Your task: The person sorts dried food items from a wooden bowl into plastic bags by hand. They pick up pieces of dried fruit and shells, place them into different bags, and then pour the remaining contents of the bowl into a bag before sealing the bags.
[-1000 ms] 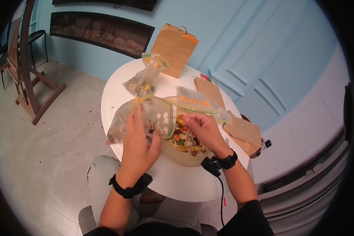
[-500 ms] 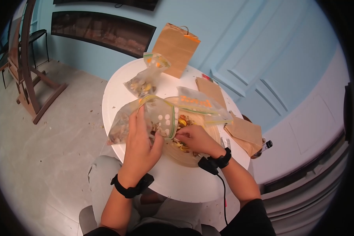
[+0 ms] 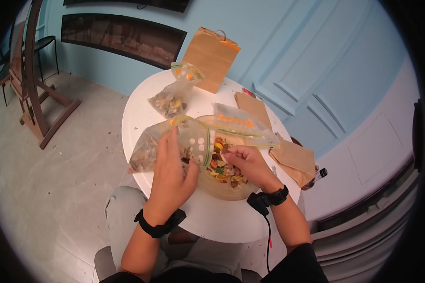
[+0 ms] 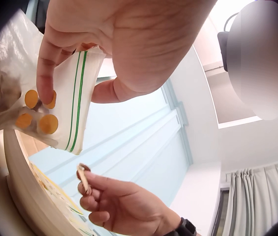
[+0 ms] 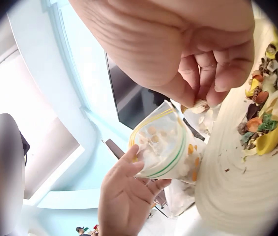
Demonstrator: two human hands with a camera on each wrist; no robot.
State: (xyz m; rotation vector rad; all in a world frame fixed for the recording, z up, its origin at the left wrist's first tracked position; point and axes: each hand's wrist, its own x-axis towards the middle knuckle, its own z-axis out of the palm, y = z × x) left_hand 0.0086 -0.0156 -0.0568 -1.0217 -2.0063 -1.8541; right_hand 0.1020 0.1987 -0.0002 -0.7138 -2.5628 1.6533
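The right hand's (image 3: 251,166) fingers pinched a small dried piece (image 4: 84,178) above the bowl (image 3: 208,185) of colourful pieces; the left hand's (image 3: 174,181) fingers gripped the open zip bag (image 5: 166,147) beside it, over the worktop (image 3: 208,222).

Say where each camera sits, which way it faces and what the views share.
Head: worn on the head, facing forward and down at the table; both hands and the legs show.
Left wrist: faces past the left hand, close up, toward the zip bag and blue wall; the right hand shows below.
Right wrist: faces past the right hand, close up, toward the zip bag, with the bowl alongside; the left hand shows beyond.
Shared: both wrist views show the zip bag and both hands.
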